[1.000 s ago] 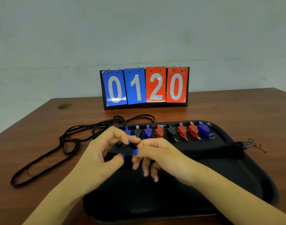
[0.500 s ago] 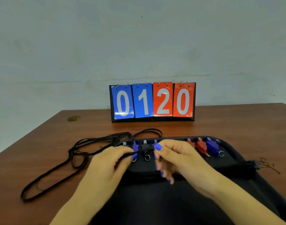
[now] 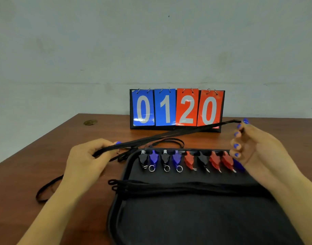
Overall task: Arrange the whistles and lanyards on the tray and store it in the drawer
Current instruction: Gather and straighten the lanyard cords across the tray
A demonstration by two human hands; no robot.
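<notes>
A: Two hands hold one lanyard (image 3: 169, 134) taut above the surface (image 3: 257, 131). Our left hand (image 3: 84, 163) grips its near end with curled fingers; our right hand (image 3: 254, 149) pinches the far end at the fingertips.

B: Risk?

A: We judge that lowering the strand between our hands could drag it across the whistles (image 3: 188, 160), knocking the row out of line. A loose pinch could let the end drop beyond the tray (image 3: 116, 209).

B: Count?

A: Nine whistles below our fingers: three black, three blue, three red, the last blue one partly hidden. Bundled lanyards (image 3: 169, 187) lie nearer us on the tray; their number we cannot tell. More cord (image 3: 43, 191) trails under our left hand.
</notes>
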